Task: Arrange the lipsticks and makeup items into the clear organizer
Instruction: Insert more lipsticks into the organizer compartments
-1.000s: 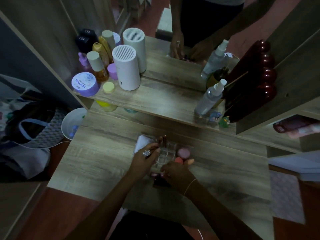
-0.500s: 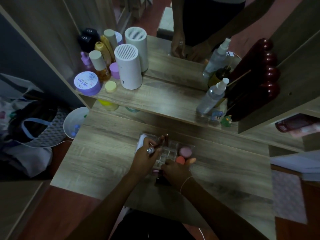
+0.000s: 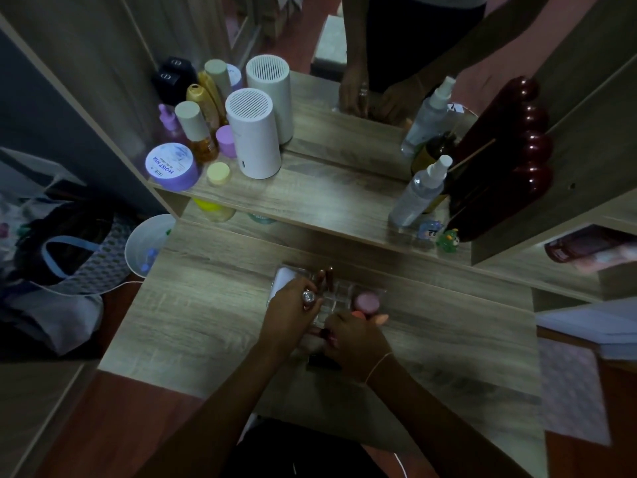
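The clear organizer (image 3: 344,292) sits on the wooden desk, just beyond my hands. Two dark lipsticks (image 3: 325,278) stand upright in its back left cells. A pink round compact (image 3: 367,301) lies in its right part, and a white item (image 3: 283,278) is at its left end. My left hand (image 3: 291,313), wearing a ring, lies over the organizer's left side with bent fingers near the lipsticks. My right hand (image 3: 356,343) is at the organizer's near edge, fingers curled on a dark red lipstick (image 3: 324,333). A dark item (image 3: 320,363) lies half hidden under that hand.
A raised shelf (image 3: 310,198) behind the desk holds a white cylinder (image 3: 253,132), bottles, a purple jar (image 3: 170,165) and a spray bottle (image 3: 418,191). A mirror stands behind it. A white bin (image 3: 144,246) and a bag sit left of the desk.
My hands stay at the organizer's near side. My left hand's fingers have drawn slightly down from the lipstick tops. The view has shifted a little.
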{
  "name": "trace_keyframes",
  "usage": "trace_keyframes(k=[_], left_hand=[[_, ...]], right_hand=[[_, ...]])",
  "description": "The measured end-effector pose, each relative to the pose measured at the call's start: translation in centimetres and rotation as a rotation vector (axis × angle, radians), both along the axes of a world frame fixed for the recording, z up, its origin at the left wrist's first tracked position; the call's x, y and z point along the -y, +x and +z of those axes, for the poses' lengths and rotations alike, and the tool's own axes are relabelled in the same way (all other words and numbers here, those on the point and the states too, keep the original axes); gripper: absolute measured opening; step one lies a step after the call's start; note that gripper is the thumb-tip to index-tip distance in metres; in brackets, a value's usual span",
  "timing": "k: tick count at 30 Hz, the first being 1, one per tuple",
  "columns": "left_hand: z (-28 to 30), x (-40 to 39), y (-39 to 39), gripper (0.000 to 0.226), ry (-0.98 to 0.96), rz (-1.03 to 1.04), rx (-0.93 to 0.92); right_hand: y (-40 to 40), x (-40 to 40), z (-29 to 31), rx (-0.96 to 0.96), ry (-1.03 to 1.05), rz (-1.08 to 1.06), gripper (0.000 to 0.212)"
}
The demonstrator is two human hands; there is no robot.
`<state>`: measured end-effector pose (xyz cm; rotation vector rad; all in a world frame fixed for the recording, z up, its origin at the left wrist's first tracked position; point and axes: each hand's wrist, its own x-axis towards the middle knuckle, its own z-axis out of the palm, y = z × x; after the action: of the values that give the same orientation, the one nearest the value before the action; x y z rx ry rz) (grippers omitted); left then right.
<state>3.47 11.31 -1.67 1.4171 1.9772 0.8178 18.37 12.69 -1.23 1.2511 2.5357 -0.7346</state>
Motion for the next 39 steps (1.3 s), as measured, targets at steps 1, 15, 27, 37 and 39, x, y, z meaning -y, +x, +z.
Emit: trace_keyframes(k=[1,15,27,37,39], left_hand=[[0.1,-0.1,0.1,0.012,-0.001,0.012,0.001],[-1.1,-0.6,0.5,0.007,-0.106,0.034,-0.055],[-1.2,-0.7,0.2,0.016,-0.101,0.019,-0.069],[-1.5,-0.5,0.0,0.020,-0.099,0.008,-0.048],[-1.7,-0.4,0.0,0.021,-0.104,-0.012,-0.052]], right_hand=[[0.3,-0.1,0.4,-0.071,0.026,-0.047,0.029],[0.5,-0.5,1.3,-0.193,-0.091,-0.137,0.018],[0.9,2.3,-1.6,0.099,-0.156,0.283,0.035],[1.4,1.4,-2.0,0.150,-0.070,0.202,0.034],[1.5,1.3,-2.1,0.150,-0.058,0.202,0.031]])
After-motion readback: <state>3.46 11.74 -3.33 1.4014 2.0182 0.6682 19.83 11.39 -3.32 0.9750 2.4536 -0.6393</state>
